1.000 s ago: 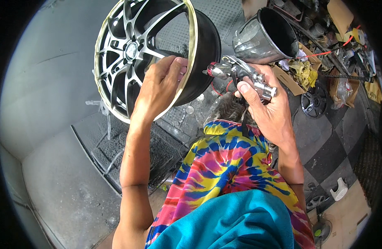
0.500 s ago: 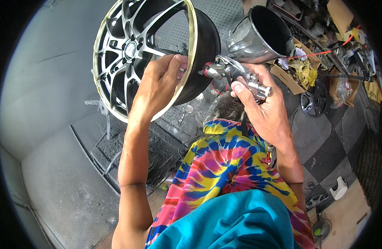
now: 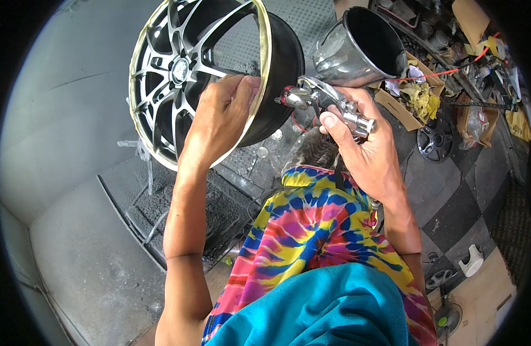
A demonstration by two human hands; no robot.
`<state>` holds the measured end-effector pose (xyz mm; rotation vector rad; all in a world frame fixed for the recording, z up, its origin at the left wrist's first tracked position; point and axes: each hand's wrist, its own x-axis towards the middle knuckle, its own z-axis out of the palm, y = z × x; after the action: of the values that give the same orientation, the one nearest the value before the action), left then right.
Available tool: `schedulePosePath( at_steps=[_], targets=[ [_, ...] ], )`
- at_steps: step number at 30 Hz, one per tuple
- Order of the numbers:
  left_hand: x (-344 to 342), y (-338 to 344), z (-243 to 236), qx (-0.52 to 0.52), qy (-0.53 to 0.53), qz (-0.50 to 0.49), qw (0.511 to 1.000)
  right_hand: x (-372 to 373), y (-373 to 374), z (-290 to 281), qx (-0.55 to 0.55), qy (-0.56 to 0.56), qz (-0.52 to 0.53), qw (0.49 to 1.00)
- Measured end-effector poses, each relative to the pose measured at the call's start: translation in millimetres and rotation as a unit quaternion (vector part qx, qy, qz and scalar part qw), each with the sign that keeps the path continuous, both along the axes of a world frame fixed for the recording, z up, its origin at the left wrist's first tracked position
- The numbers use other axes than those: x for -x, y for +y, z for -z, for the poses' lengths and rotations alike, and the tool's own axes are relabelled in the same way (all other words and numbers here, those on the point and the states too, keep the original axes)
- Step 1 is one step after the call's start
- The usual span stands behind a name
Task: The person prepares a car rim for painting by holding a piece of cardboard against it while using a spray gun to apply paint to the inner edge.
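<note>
A silver and black alloy wheel (image 3: pixel 180 70) with pale tape around its rim is at the upper middle. My left hand (image 3: pixel 218 115) has its fingers curled at the wheel's right inner rim, among the spokes, gripping it; the fingertips are partly hidden. My right hand (image 3: pixel 363 135) grips a chrome spray gun (image 3: pixel 335 104) with a red ring at its front end, which faces the wheel's black barrel (image 3: pixel 285 69), close to it. The thumb lies on the gun's body.
A dark metal bucket (image 3: pixel 337 55) stands right of the wheel. Behind it are cardboard boxes (image 3: pixel 398 109) with crumpled paper, scraps and a red hose (image 3: pixel 450 72). A hubcap (image 3: pixel 434 141) lies on the chequered floor (image 3: pixel 456 210). A grey wall (image 3: pixel 69 109) is at left, a paint-crusted mat (image 3: pixel 138 207) below the wheel.
The wheel and bucket sit slightly further left in the picture. My right hand and the spray gun have moved a little left, with the gun's front nearer the wheel. My left hand keeps its place on the rim.
</note>
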<state>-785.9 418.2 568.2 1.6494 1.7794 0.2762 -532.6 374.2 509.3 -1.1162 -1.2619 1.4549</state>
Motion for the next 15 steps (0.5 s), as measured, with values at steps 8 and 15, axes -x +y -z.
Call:
schedulePosePath(
  at_steps=[8,15],
  targets=[
    [-1.5,-1.9,-1.2,-0.022,0.025,0.012,0.999,0.7,0.6,2.2,-0.007,-0.003,0.002,1.0],
    [-1.7,-2.1,5.0,-0.054,-0.024,-0.021,0.998,2.0,1.5,0.4,0.007,0.008,0.007,1.0]
  ],
)
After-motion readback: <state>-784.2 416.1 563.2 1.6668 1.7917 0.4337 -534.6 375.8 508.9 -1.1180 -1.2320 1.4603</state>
